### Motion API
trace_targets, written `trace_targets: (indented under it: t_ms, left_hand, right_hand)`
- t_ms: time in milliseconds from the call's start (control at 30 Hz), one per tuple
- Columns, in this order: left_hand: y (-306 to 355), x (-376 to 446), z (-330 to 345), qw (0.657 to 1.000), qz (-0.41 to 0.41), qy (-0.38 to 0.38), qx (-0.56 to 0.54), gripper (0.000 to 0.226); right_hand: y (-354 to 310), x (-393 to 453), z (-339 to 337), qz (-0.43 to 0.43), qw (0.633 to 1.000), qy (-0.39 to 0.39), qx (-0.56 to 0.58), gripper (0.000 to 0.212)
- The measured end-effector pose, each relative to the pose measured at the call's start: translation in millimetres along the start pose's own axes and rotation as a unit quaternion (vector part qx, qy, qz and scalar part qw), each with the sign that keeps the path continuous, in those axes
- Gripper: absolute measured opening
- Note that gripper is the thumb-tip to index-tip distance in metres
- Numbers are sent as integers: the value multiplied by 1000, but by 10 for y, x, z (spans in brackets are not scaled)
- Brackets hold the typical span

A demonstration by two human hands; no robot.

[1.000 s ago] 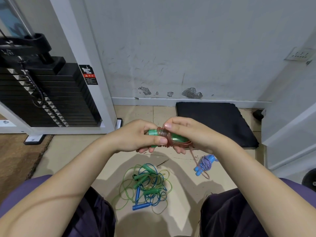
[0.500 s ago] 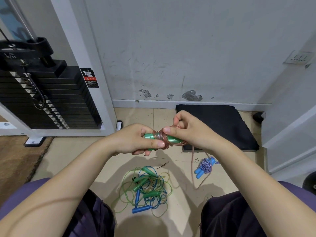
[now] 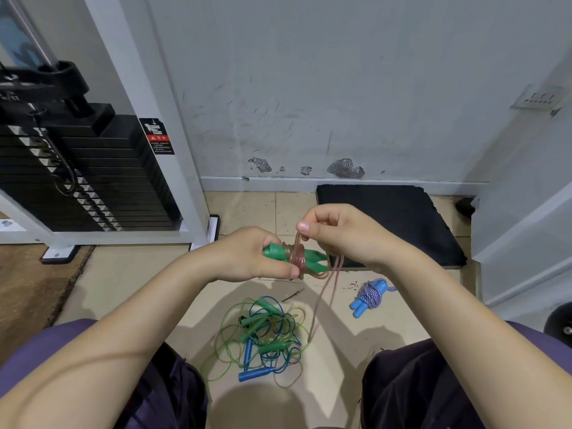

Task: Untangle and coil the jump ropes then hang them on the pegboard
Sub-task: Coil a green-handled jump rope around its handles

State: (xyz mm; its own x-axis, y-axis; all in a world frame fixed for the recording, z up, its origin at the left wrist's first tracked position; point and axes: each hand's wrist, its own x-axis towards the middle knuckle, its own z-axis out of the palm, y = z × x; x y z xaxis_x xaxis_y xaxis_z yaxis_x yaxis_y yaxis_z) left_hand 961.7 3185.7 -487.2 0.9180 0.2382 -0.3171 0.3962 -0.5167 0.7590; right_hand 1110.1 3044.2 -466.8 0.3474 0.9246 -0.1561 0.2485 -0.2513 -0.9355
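Note:
My left hand (image 3: 247, 257) grips the green handles (image 3: 312, 258) of a jump rope, held level above the floor. Several turns of its translucent brown cord (image 3: 297, 258) are wound round the handles. My right hand (image 3: 337, 233) pinches that cord just above the handles, and a loose loop of it hangs down toward the floor. Below lies a tangled heap of green and blue ropes (image 3: 263, 332) with green and blue handles. A coiled blue-and-white rope with blue handles (image 3: 370, 295) lies on the tiles to the right.
A black weight stack (image 3: 80, 174) in a white frame stands at the left. A black mat (image 3: 390, 218) lies against the grey wall. A brown rug (image 3: 21, 289) covers the floor at the left. My knees frame the tangled heap. No pegboard is in view.
My right hand has lifted from the handles and pulled the brown cord upward. The hanging loop has swung left and lengthened. My left hand keeps its grip.

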Motion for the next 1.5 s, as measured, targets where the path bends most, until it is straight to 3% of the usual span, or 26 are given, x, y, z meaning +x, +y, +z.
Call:
trace_targets:
  t_ms: [167, 267, 433, 633, 767, 867, 1067, 1233, 1300, 1367, 1500]
  left_hand:
    - [63, -53, -36, 997, 49, -43, -37, 32]
    - [62, -79, -61, 994, 68, -59, -57, 26]
    - [25, -100, -86, 990, 74, -75, -99, 28]
    - [19, -78, -126, 971, 103, 16, -213, 37]
    - [66, -62, -146, 962, 92, 65, -248, 47]
    - [75, -71, -150, 969, 61, 30, -238, 41]
    - [34, -81, -146, 964, 27, -40, -262, 41]
    - [55, -42, -153, 938, 67, 36, -338, 36]
    - [74, -32, -160, 928, 80, 61, -359, 35]
    - [83, -27, -175, 916, 84, 96, -381, 35]
    - [46, -45, -316, 884, 66, 180, -427, 40]
  right_hand:
    - [66, 67, 130, -34, 997, 67, -4, 13]
    - [89, 93, 106, -49, 996, 80, -4, 29]
    - [55, 49, 78, -29, 998, 43, -34, 26]
    - [51, 49, -2, -4, 989, -23, 149, 28]
    - [92, 78, 51, -16, 980, 7, 197, 26]
    - [110, 85, 97, -20, 984, 49, 172, 25]
    - [99, 61, 77, -34, 992, 46, 113, 25]
    - [111, 102, 73, -28, 986, 14, 164, 42]
    - [125, 110, 95, -24, 987, 0, 160, 33]
    - [141, 100, 120, -15, 994, 2, 111, 21]
    - [123, 74, 121, -7, 998, 55, 15, 31]
